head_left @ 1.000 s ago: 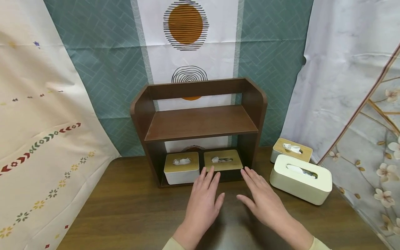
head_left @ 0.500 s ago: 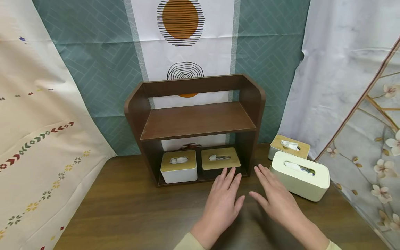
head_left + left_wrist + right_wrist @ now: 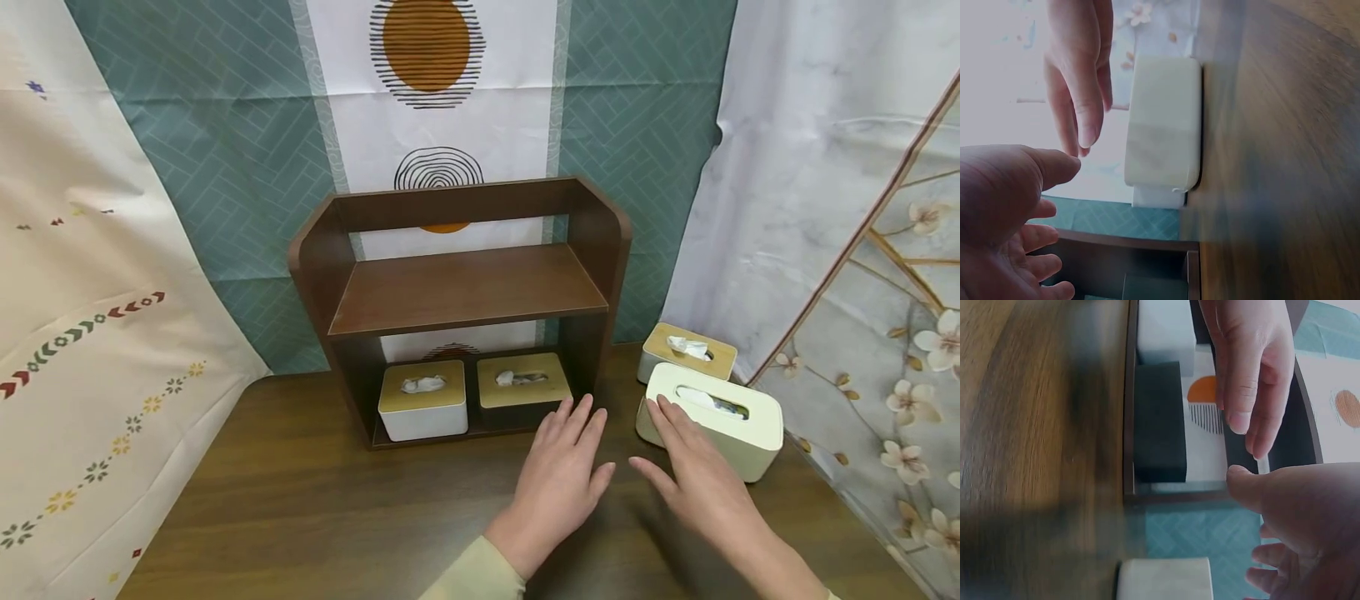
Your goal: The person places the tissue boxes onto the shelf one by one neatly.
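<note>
My left hand (image 3: 557,477) hovers over the table in front of the shelf's right side, fingers extended and holding nothing. To its right my right hand (image 3: 701,475) is also held out with straight fingers. Its fingertips overlap the near left part of a long cream tissue box (image 3: 761,433) in the head view; whether they touch cannot be told. Behind that box stands a smaller tissue box (image 3: 712,354) with a wooden lid. On the lower shelf sit a white tissue box (image 3: 429,422) and, to its right, a black tissue box (image 3: 517,414), both with wooden lids.
A dark brown two-tier shelf (image 3: 468,287) stands at the back of the wooden table (image 3: 322,508). Patterned cloths hang behind and at both sides; the floral cloth (image 3: 892,392) on the right comes close to the cream box.
Both hands have shifted rightward, away from the front of the shelf and toward the cream tissue box. The head view has turned slightly right. The boxes stay put.
</note>
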Motion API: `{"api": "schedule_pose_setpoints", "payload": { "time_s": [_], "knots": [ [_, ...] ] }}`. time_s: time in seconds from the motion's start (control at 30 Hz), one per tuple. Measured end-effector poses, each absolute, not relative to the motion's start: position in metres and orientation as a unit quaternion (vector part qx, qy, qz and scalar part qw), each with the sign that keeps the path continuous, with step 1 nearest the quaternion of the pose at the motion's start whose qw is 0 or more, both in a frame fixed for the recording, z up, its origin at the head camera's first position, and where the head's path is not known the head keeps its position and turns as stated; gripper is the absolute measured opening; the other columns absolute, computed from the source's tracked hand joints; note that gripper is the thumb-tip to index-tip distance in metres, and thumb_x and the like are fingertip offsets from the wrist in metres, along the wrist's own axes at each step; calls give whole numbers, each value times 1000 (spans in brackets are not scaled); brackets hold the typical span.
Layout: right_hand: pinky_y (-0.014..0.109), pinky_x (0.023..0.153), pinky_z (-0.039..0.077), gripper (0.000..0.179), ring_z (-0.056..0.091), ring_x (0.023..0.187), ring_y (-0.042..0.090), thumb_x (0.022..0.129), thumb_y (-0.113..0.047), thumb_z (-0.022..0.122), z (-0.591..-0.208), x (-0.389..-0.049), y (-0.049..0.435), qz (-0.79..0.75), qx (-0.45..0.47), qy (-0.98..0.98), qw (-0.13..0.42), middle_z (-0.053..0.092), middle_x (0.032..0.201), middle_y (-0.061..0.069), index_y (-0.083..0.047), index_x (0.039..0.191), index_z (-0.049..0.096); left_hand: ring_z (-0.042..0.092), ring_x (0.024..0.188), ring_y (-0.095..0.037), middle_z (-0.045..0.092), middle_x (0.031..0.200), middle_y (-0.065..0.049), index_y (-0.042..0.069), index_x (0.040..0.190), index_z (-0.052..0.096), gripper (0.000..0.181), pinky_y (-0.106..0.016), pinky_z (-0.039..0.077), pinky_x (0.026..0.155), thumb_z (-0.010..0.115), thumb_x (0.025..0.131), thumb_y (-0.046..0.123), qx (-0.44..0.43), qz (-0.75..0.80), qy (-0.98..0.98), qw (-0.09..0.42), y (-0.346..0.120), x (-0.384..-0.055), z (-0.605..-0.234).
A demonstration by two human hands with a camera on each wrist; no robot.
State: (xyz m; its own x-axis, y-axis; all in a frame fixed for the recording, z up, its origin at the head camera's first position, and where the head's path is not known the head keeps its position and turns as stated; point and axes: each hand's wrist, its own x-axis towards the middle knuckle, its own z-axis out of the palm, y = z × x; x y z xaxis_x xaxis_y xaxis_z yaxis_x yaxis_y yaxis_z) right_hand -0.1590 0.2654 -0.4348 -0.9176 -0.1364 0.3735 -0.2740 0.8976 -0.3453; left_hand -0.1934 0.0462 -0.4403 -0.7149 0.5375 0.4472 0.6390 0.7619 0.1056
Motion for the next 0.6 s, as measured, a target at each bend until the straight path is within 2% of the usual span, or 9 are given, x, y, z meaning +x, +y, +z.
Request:
{"api": "schedule_pose_setpoints", "payload": {
  "time_s": [0.13,0.37,0.6],
  "knots": [
    [74,115,38,89,38,153,58,98,-29,87,-437,-157,275,194,102,-958,185,39,170,32,5,167,41,39,161,-32,44,173,-9,13,164,54,67,-48,39,127,73,108,45,-324,-126,-915,203,56,-196,-440],
    [73,122,29,89,32,156,57,103,-33,81,-441,-156,295,199,74,-964,160,32,173,32,5,169,35,36,163,-29,40,176,-7,15,166,51,68,-46,35,129,69,110,48,-327,-123,-919,181,71,-199,-441],
    [74,122,26,87,34,152,62,105,-34,79,-444,-156,310,196,64,-963,174,33,171,35,6,168,35,36,163,-27,39,176,-5,17,168,49,70,-44,34,129,67,110,52,-325,-118,-921,178,83,-205,-441]
  ]
}}
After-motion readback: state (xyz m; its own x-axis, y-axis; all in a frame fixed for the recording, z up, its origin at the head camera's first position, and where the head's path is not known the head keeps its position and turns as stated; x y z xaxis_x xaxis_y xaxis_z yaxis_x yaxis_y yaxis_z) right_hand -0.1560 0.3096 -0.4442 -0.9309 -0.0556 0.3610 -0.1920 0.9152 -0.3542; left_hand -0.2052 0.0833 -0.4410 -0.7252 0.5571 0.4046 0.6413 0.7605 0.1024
